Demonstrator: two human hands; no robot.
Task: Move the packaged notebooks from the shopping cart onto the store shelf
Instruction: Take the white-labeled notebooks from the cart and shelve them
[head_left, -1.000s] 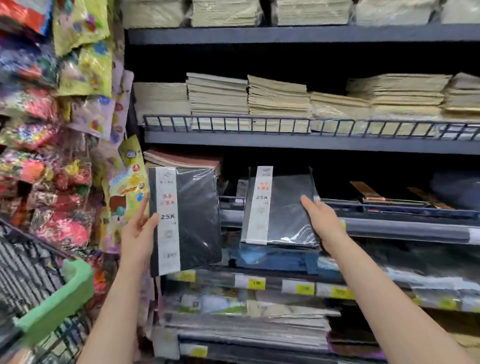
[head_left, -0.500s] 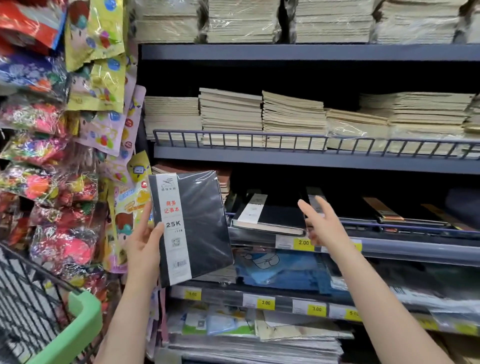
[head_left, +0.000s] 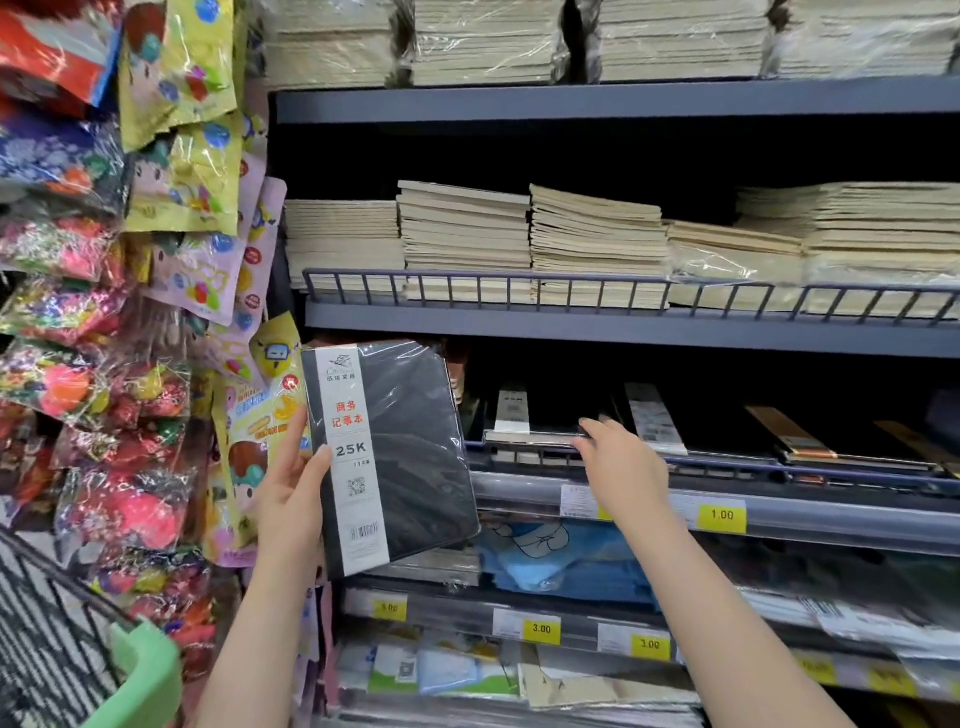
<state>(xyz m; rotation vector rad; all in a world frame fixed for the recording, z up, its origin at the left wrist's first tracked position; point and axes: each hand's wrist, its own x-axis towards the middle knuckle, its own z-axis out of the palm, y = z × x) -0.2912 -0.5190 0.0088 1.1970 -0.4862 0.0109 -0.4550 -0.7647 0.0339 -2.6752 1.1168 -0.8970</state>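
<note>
My left hand (head_left: 291, 493) grips a black plastic-wrapped notebook (head_left: 410, 452) with a white label strip reading 25K, held upright in front of the shelf's left end. A second black notebook (head_left: 524, 421) with the same white strip lies flat on the middle shelf (head_left: 779, 506) behind its wire rail. My right hand (head_left: 621, 462) is at that notebook's front right corner, fingers spread and resting against its edge and the rail, holding nothing. The shopping cart (head_left: 140, 675), with a green corner guard, is at the bottom left.
Stacks of beige notebooks (head_left: 592, 234) fill the upper shelves. Other dark notebooks (head_left: 654, 421) lie to the right on the middle shelf. Blue and wrapped items sit on the lower shelves behind yellow price tags. Colourful packets (head_left: 171, 156) hang at the left.
My right hand laid its notebook flat on the middle shelf, let go and now rests at its front corner. My left hand's notebook has risen slightly.
</note>
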